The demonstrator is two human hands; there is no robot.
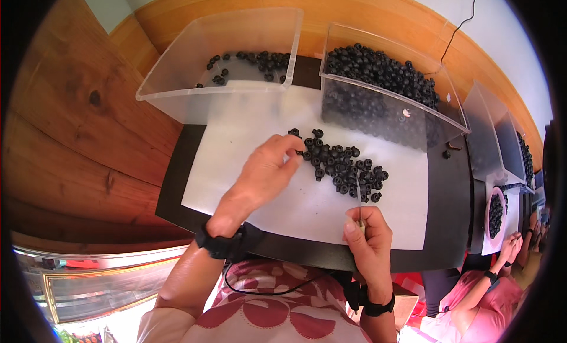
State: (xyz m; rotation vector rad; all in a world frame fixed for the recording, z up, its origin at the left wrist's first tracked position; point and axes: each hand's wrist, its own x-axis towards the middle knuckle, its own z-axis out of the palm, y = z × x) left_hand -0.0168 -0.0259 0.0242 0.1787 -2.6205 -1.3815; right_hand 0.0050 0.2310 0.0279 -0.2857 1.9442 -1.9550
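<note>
A loose pile of small round black parts (336, 162), knobbed and with holes, lies on a white sheet (248, 198) in front of me. At the pile's left end, my left hand (267, 170) pinches one small black part (299, 153) between thumb and fingertips. My right hand (371, 239) is closed round the pale handle of a thin-bladed tool, which looks like a small knife (359, 192). Its narrow blade points away from me, among the parts at the pile's right end. Most of the handle is hidden by my fingers.
Behind the sheet stand a clear bin (195, 95) with scattered black parts and a fuller clear bin (390, 101). A stray part (446, 154) rests on the dark tabletop (449, 225). To the right, another person's hands (511, 246) are near a pink bowl (489, 228) of black parts.
</note>
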